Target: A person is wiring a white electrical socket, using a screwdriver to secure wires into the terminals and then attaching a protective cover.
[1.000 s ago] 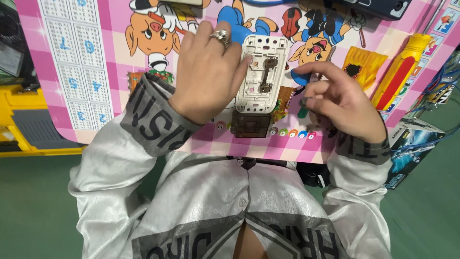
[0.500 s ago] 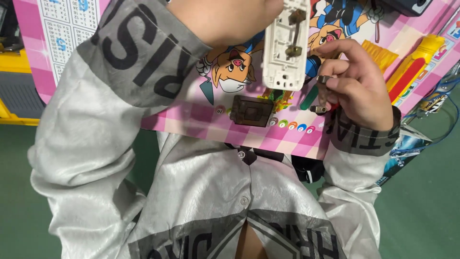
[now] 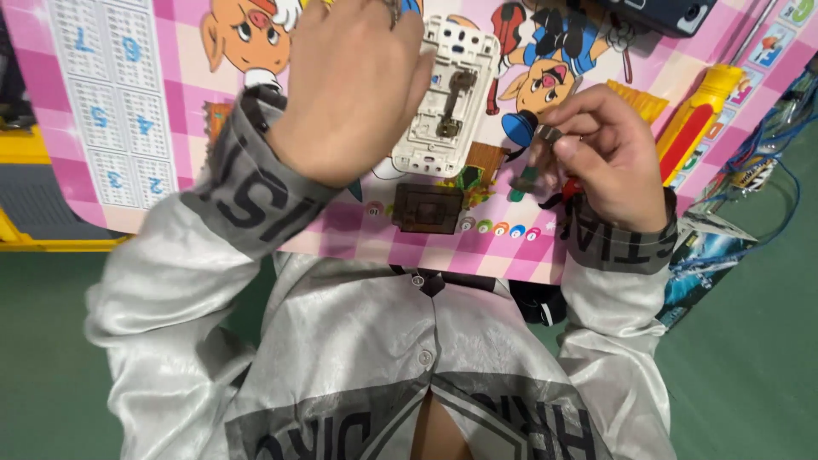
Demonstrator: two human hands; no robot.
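Observation:
My left hand (image 3: 354, 85) grips the left side of a white plastic switch body (image 3: 447, 98) that lies on a pink cartoon-printed table (image 3: 341, 234), its open back with metal contacts facing up. My right hand (image 3: 609, 153) hovers just right of it, thumb and fingers pinched on a small grey metal part (image 3: 550, 134). A small green-handled screwdriver (image 3: 521, 181) lies under the right hand's fingers. A dark brown square switch piece (image 3: 428, 207) rests on the table below the white body.
A yellow and red tool (image 3: 700, 111) lies at the right of the table. A dark device (image 3: 673, 13) sits at the top edge. Blue wires and a printed packet (image 3: 724, 247) hang off the right side. A yellow object (image 3: 25, 145) stands at the left over green floor.
The view has shifted and steadied. My left hand has stayed on the white switch body, and my right hand has lifted slightly with the small part pinched in its fingers.

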